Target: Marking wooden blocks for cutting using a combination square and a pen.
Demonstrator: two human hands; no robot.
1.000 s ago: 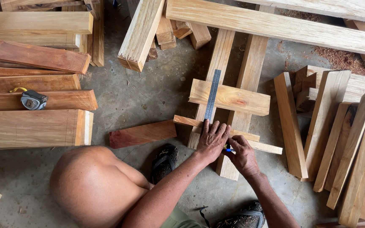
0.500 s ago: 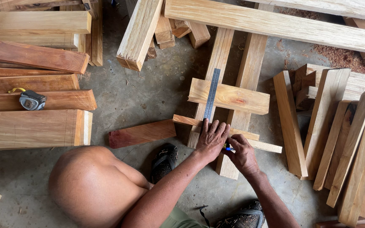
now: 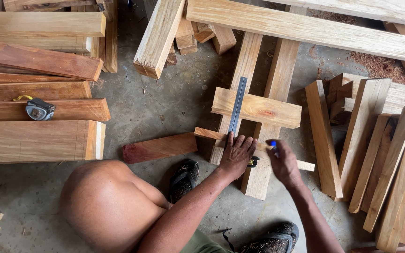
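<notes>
A person is crouching over timber on a concrete floor. The left hand [image 3: 236, 154] is pressing flat, fingers spread, on the near end of a metal ruler [image 3: 237, 105] and the thin strip [image 3: 254, 149] beneath it. The right hand [image 3: 282, 164] is gripping a blue marker [image 3: 273, 146], its tip over the strip just right of the ruler. The ruler is lying along the left of two long boards [image 3: 277, 84], crossing one short crosspiece [image 3: 256, 107]. Judged from this, the ruler could be sliding if the left hand's pressure eases, skewing the mark, since nothing is clamping the strip. One tape measure [image 3: 39, 109] is resting on stacked planks far left. Two sandalled feet are showing near the bottom.
</notes>
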